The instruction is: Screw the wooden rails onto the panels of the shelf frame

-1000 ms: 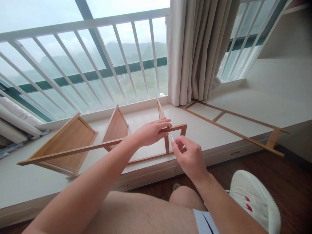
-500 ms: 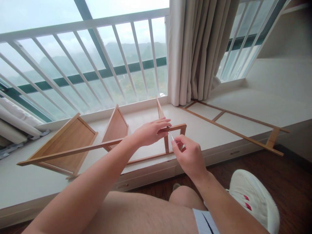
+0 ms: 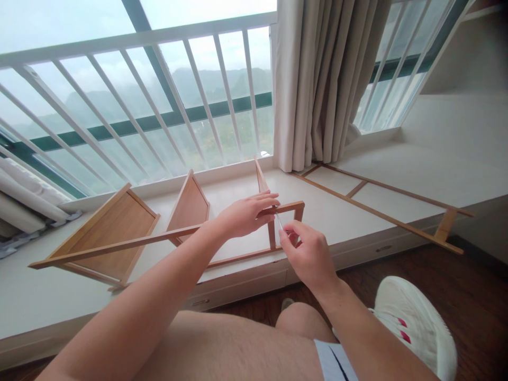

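Observation:
A wooden shelf frame [image 3: 291,206] lies on its side on the white window ledge, with wooden panels [image 3: 107,233] standing up from it. My left hand [image 3: 251,212] lies across its upper rail, fingers stretched out flat; its underside and most of the thumb are hidden. Just to the right, my right hand [image 3: 307,251] is closed in a pinch on a thin silver hex key [image 3: 279,220]. The key's upper end meets the rail beside my left fingertips. Its lower end is hidden in my fingers.
A separate ladder-like wooden frame [image 3: 357,188] lies to the right, one end past the ledge edge. A white railing [image 3: 138,39] and a beige curtain [image 3: 305,84] stand behind. The white ledge [image 3: 317,222] has drawers in its front. My shoe [image 3: 415,323] is at lower right.
Both hands keep almost the same place, with the hex key still at the rail. The view has shifted very slightly.

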`<state>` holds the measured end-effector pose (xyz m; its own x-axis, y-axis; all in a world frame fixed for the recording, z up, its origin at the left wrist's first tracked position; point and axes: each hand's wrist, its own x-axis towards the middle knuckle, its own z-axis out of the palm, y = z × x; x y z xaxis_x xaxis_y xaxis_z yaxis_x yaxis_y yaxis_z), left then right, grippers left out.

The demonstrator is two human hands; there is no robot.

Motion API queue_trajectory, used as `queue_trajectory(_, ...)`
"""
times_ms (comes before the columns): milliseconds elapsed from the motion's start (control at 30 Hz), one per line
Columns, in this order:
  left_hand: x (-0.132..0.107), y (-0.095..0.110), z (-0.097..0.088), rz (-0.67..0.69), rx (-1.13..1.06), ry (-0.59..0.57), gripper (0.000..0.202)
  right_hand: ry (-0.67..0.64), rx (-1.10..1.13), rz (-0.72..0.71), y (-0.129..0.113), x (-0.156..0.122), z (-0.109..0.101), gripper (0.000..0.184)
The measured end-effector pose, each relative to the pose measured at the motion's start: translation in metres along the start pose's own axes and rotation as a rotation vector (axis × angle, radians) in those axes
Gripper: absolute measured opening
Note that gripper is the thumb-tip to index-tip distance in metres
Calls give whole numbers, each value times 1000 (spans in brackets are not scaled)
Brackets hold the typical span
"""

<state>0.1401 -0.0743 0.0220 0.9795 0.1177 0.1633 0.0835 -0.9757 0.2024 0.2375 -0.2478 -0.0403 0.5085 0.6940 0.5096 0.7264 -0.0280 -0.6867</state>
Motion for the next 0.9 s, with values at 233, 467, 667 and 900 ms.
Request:
queue_trajectory(233,0,0,0,5,2,-5,38,-17,-29,5,-1,0,0,15)
queue_trajectory(467,0,-1,0,10,9,-3,37,-29,-34,12,1,0,0,15)
queue_trajectory(667,-1,-1,0,17,14,1,38,-21,-56,5,1,0,-1,14)
queue_trajectory(900,-1,-1,0,14,14,9,39,-7,-74,-38,1,1,-2,19)
